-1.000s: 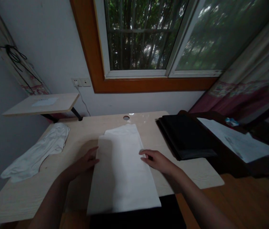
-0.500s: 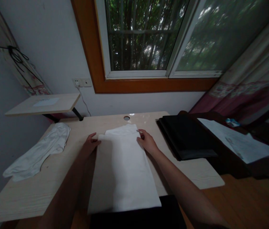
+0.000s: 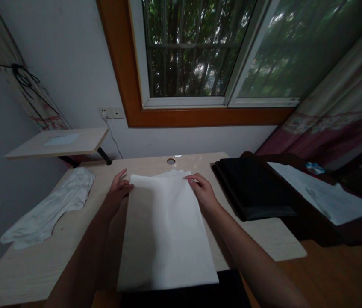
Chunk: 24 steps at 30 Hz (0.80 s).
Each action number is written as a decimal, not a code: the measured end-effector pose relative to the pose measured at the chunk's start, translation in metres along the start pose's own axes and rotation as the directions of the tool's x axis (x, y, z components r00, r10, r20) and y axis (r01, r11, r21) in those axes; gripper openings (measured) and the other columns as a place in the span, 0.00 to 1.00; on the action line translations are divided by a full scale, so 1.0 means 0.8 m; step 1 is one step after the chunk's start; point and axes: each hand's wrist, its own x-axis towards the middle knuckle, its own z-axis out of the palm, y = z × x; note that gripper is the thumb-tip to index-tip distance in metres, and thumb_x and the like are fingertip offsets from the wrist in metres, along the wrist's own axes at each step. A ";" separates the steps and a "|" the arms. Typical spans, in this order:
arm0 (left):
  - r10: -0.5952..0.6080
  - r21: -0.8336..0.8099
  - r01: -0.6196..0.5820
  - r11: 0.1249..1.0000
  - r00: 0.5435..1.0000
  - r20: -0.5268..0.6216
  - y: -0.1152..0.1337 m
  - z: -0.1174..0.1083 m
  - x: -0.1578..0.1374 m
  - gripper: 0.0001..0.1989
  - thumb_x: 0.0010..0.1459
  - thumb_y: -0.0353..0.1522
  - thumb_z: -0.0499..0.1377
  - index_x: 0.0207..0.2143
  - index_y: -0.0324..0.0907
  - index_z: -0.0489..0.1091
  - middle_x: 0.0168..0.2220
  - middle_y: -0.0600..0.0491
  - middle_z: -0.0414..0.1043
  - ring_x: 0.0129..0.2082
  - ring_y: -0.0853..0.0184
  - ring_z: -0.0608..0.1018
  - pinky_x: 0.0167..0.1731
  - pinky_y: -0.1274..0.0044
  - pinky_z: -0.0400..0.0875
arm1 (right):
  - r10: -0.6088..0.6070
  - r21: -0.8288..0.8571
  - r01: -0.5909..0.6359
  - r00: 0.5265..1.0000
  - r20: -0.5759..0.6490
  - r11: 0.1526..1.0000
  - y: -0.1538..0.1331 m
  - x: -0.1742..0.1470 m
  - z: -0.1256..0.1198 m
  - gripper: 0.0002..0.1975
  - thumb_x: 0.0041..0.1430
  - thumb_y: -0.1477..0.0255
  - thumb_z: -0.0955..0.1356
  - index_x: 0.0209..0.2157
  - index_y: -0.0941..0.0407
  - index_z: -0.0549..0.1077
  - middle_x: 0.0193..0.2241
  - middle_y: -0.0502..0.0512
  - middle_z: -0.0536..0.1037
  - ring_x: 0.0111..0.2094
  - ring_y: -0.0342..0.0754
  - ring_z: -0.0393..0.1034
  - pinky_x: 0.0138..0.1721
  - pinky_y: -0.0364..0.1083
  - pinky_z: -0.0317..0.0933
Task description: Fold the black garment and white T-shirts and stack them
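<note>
A folded white garment (image 3: 171, 231) lies lengthwise in front of me on the pale wooden desk (image 3: 81, 252), its near end hanging over the front edge. My left hand (image 3: 119, 188) pinches its far left corner between thumb and fingers, with the other fingers raised. At the far right corner, my right hand (image 3: 202, 190) grips the cloth the same way. A rumpled strip of the fabric shows just beyond the far fold. Another white cloth (image 3: 52, 205), crumpled and long, rests apart at the left side of the desk.
A stack of flat black items (image 3: 251, 186) lies at the desk's right. Beyond it is a dark surface bearing a white sheet (image 3: 322, 192). A small raised shelf (image 3: 87, 143) stands at the back left, near a wall socket (image 3: 112, 113). A round hole (image 3: 171, 161) pierces the desk.
Both hands have brought the far edge of the garment up and over, so the rumpled part beyond it is now mostly covered. The view has tilted slightly.
</note>
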 end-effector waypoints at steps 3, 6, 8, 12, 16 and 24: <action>0.014 0.003 -0.013 1.000 0.996 -0.087 -0.002 0.008 0.023 0.45 0.51 0.39 0.69 0.68 0.47 0.54 0.37 0.56 0.71 0.32 0.71 0.75 0.35 0.78 0.70 | 0.032 -0.026 -0.033 0.998 -0.045 0.999 0.011 0.025 0.004 0.15 0.61 0.61 0.66 0.44 0.52 0.80 0.41 0.55 0.76 0.45 0.51 0.70 0.46 0.47 0.63; -0.089 0.066 0.095 0.993 0.992 -0.093 -0.023 0.015 0.043 0.47 0.49 0.38 0.69 0.68 0.45 0.52 0.40 0.52 0.72 0.33 0.69 0.76 0.34 0.76 0.71 | 0.193 -0.085 -0.189 0.981 0.036 0.978 0.038 0.043 0.008 0.17 0.56 0.60 0.67 0.41 0.54 0.81 0.39 0.56 0.78 0.42 0.51 0.71 0.45 0.48 0.64; -0.136 0.115 0.141 0.983 0.989 -0.050 -0.040 0.016 0.050 0.48 0.47 0.38 0.70 0.67 0.43 0.54 0.40 0.51 0.73 0.33 0.67 0.77 0.35 0.74 0.71 | 0.270 -0.133 -0.254 0.956 0.115 0.958 0.054 0.046 0.009 0.17 0.53 0.60 0.69 0.40 0.55 0.81 0.37 0.56 0.79 0.42 0.52 0.72 0.46 0.50 0.65; -0.057 0.160 0.062 0.985 0.998 -0.032 -0.057 0.015 0.057 0.44 0.44 0.38 0.71 0.63 0.40 0.61 0.38 0.53 0.72 0.32 0.67 0.76 0.36 0.74 0.71 | 0.234 -0.141 -0.220 0.968 0.091 0.965 0.056 0.042 0.008 0.16 0.55 0.61 0.68 0.39 0.54 0.81 0.40 0.57 0.80 0.45 0.52 0.72 0.53 0.52 0.62; 0.101 0.032 -0.098 0.995 0.989 -0.104 -0.050 0.012 0.069 0.41 0.47 0.40 0.69 0.62 0.41 0.61 0.36 0.55 0.71 0.32 0.68 0.76 0.37 0.75 0.71 | 0.054 -0.024 -0.054 0.999 0.002 0.998 0.040 0.045 0.006 0.17 0.61 0.61 0.65 0.45 0.53 0.81 0.44 0.56 0.78 0.47 0.50 0.72 0.54 0.49 0.61; 0.035 0.181 0.004 0.983 0.977 -0.211 -0.080 0.011 0.091 0.39 0.46 0.33 0.68 0.61 0.45 0.60 0.45 0.49 0.72 0.33 0.70 0.77 0.35 0.76 0.72 | 0.164 -0.192 -0.165 0.986 -0.018 0.968 0.100 0.078 0.022 0.21 0.53 0.62 0.71 0.47 0.56 0.79 0.45 0.60 0.79 0.48 0.55 0.73 0.55 0.56 0.63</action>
